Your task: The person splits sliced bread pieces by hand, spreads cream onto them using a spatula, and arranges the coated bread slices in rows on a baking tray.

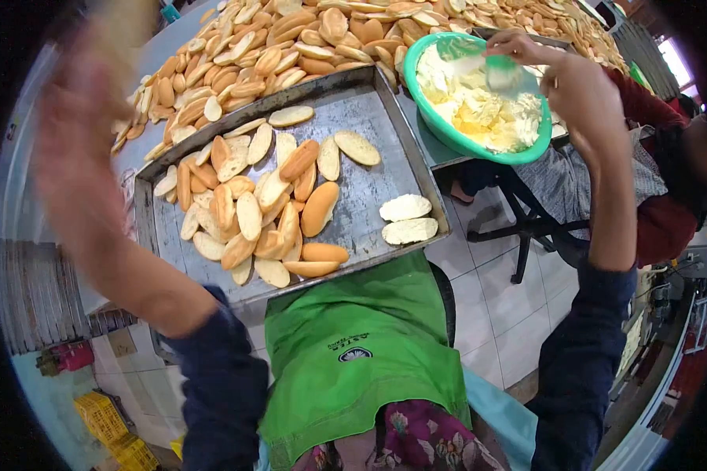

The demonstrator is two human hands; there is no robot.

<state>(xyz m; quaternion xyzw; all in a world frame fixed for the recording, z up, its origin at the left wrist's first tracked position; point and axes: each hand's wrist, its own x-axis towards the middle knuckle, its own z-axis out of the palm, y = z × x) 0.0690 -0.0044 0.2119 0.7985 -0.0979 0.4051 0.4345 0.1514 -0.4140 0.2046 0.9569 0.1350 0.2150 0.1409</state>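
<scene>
My left hand (82, 125) is raised at the left, smeared by motion. Its fingers are around a pale tan, oblong piece of bread (124, 27), also blurred. My right hand (577, 86) is over the right rim of a green bowl (543, 149), fingers curled; what they grip is blurred. The bowl holds white and yellow cream (479, 110). Beside my fingers, another person's hand (518, 47) is at a blurred green-and-white tool (503, 72). Below, a metal tray (369, 118) carries many halved bread rolls (249, 216) and two cream-coated halves (407, 219) at its right corner.
A large heap of bread halves (291, 31) covers the table behind the tray. At the right sits a person in a maroon sleeve (668, 220), near a black chair base (522, 228). Yellow crates (102, 420) stand on the floor at lower left. A green apron (361, 314) covers my lap.
</scene>
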